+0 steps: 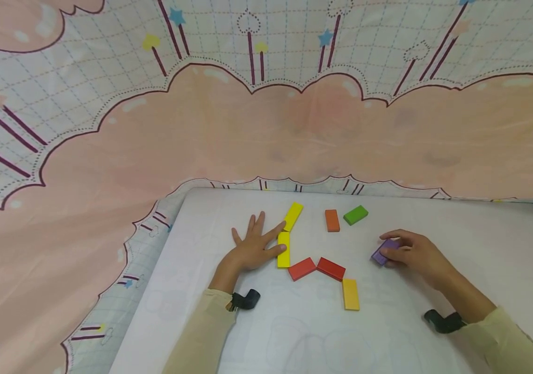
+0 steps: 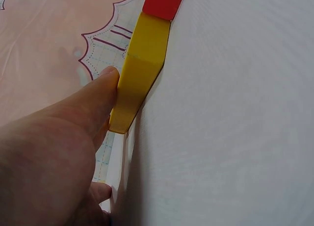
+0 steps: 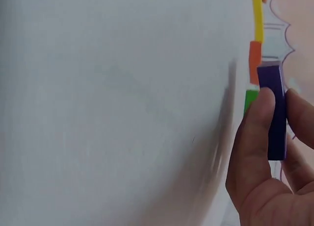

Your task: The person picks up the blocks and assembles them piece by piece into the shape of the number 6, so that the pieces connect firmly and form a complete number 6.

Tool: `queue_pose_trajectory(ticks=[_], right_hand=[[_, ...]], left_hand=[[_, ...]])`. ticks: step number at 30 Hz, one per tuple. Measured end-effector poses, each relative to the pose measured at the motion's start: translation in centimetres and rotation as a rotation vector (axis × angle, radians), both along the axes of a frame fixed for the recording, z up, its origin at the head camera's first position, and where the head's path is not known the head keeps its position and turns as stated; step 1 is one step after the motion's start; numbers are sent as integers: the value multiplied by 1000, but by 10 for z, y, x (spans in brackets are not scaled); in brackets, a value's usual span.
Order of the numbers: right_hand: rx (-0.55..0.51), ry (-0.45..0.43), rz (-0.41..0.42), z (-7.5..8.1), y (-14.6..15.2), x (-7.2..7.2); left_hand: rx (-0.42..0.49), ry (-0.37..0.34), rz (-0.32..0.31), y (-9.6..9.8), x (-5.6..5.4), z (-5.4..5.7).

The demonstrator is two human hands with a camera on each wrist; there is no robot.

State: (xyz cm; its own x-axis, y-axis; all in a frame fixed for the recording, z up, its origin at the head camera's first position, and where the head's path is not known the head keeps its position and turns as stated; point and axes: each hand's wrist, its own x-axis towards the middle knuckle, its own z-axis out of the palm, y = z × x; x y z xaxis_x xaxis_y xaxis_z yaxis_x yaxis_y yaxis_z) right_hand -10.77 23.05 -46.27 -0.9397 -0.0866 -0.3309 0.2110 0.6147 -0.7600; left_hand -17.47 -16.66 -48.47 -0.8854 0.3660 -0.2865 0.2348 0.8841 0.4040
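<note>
My left hand [image 1: 251,249] rests with spread fingers beside two yellow blocks. Its forefinger reaches the far yellow block [image 1: 293,216] and its thumb touches the near yellow block [image 1: 283,250], which is also large in the left wrist view. Between thumb and fingers, my right hand [image 1: 413,255] pinches a purple block [image 3: 273,113]. From the near yellow block's lower end, two red blocks [image 1: 302,269] run rightward in a shallow peak. A darker yellow block [image 1: 350,294] meets the right red block [image 1: 331,268] at its lower corner.
An orange block [image 1: 332,221] and a green block [image 1: 356,214] lie toward the back of the white table [image 1: 191,223]. A patterned pink and white cloth [image 1: 266,135] hangs behind the table and along its left side. Each wrist carries a black strap piece [image 1: 246,299].
</note>
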Motion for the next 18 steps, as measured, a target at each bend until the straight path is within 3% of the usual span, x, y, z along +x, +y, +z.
queue_pose_trajectory(ticks=[9,18], right_hand=[[-85,-37,83,6,-9,11],[-114,-96,90,11,-22,22]], left_hand=[[1,-4,-3,0,1,1],[-4,-8,-3,0,1,2]])
